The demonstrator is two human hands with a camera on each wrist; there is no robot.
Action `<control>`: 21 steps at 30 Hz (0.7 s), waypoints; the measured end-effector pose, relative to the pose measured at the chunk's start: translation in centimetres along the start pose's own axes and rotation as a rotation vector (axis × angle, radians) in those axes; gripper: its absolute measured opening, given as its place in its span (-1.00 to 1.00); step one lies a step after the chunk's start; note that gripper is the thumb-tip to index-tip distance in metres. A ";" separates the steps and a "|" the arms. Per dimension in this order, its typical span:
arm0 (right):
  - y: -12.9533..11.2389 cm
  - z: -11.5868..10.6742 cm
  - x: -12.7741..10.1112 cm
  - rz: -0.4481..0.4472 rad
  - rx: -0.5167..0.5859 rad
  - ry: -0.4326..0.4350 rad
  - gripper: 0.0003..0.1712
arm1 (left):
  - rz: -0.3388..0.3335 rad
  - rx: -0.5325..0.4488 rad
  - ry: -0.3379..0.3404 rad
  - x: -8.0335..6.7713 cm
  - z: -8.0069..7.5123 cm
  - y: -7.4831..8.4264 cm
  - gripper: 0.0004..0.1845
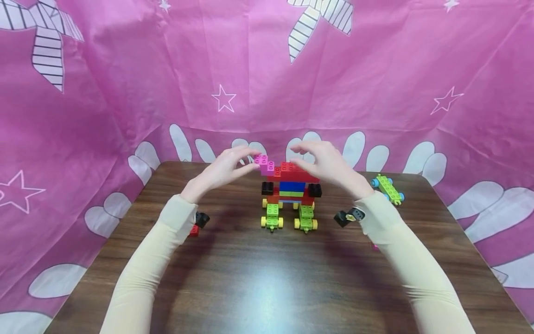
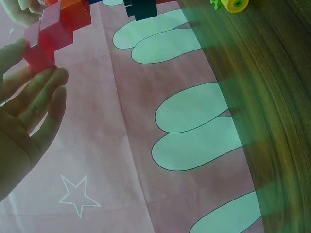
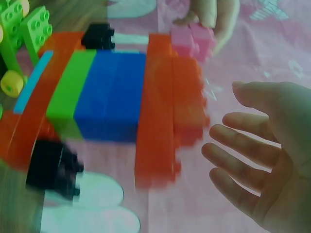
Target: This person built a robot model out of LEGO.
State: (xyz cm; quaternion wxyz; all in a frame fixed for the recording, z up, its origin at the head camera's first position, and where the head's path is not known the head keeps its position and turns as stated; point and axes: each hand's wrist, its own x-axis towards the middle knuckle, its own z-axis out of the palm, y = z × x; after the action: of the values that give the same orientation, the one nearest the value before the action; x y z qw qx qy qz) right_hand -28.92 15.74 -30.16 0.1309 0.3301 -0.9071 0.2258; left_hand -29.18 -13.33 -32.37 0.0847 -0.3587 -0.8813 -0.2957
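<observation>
A brick build point(image 1: 291, 188) stands mid-table: two green wheeled bases, blue and green bricks, black side bricks and a red top point(image 1: 292, 172). At the top's left end sits a pink brick point(image 1: 264, 163), and my left hand point(image 1: 250, 163) pinches it between thumb and fingers. In the left wrist view that hand point(image 2: 34, 68) closes around the pink brick point(image 2: 41, 46). My right hand point(image 1: 298, 155) hovers at the red top's right side with relaxed fingers, holding nothing. The right wrist view shows it point(image 3: 223, 119) open beside the red top point(image 3: 165, 107), with the pink brick point(image 3: 192, 41) beyond.
A spare green wheeled piece point(image 1: 389, 189) with blue wheels lies at the table's far right. A small red brick point(image 1: 193, 230) sits under my left wrist. Pink star-patterned cloth point(image 1: 250, 69) hangs close behind and beside the wooden table point(image 1: 258, 278).
</observation>
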 end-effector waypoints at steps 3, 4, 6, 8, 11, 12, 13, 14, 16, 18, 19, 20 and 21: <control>1.3 -0.9 -1.2 0.014 0.002 0.056 -0.57 | -0.006 -0.006 0.000 0.0 0.1 0.0 -0.56; 1.7 -1.2 -1.7 0.018 0.001 0.074 -0.58 | -0.009 -0.012 -0.001 -0.1 0.2 0.0 -0.55; 2.7 -1.7 -2.6 0.028 -0.018 0.103 -0.59 | -0.016 -0.018 0.000 -0.1 0.2 0.1 -0.53; 3.6 -2.2 -3.6 0.050 -0.032 0.116 -0.60 | -0.021 -0.018 -0.001 -0.1 0.3 0.1 -0.51; 5.0 -2.7 -5.2 0.094 -0.049 0.108 -0.61 | -0.024 -0.004 -0.002 -0.1 0.4 0.1 -0.46; 5.5 -2.8 -5.8 0.109 -0.048 0.100 -0.61 | -0.023 -0.001 -0.003 -0.1 0.4 0.1 -0.44; 6.0 -2.9 -6.4 0.121 -0.049 0.097 -0.62 | -0.021 0.001 -0.004 -0.1 0.5 0.1 -0.43; 6.5 -2.9 -7.0 0.134 -0.055 0.095 -0.62 | -0.020 0.004 -0.004 -0.1 0.5 0.1 -0.41; 7.4 -2.8 -8.1 0.155 -0.069 0.099 -0.64 | -0.014 0.006 -0.007 -0.2 0.6 0.1 -0.40; 8.6 -2.7 -9.4 0.177 -0.089 0.107 -0.66 | -0.008 0.005 -0.008 -0.2 0.6 0.0 -0.40; 9.2 -2.5 -10.1 0.186 -0.102 0.115 -0.67 | -0.005 0.005 -0.009 -0.2 0.6 0.0 -0.40; 9.8 -2.4 -10.7 0.201 -0.107 0.119 -0.68 | -0.002 0.005 -0.010 -0.2 0.7 0.0 -0.41; 10.5 -2.3 -11.4 0.210 -0.114 0.119 -0.69 | 0.000 0.005 -0.011 -0.2 0.7 0.0 -0.41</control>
State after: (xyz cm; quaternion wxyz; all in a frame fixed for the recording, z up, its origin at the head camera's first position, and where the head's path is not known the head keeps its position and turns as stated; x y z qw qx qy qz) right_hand -27.09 30.19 -36.02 0.1786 0.2116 -0.9386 0.2058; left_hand -29.03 -13.02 -32.99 0.0808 -0.3602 -0.8824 -0.2917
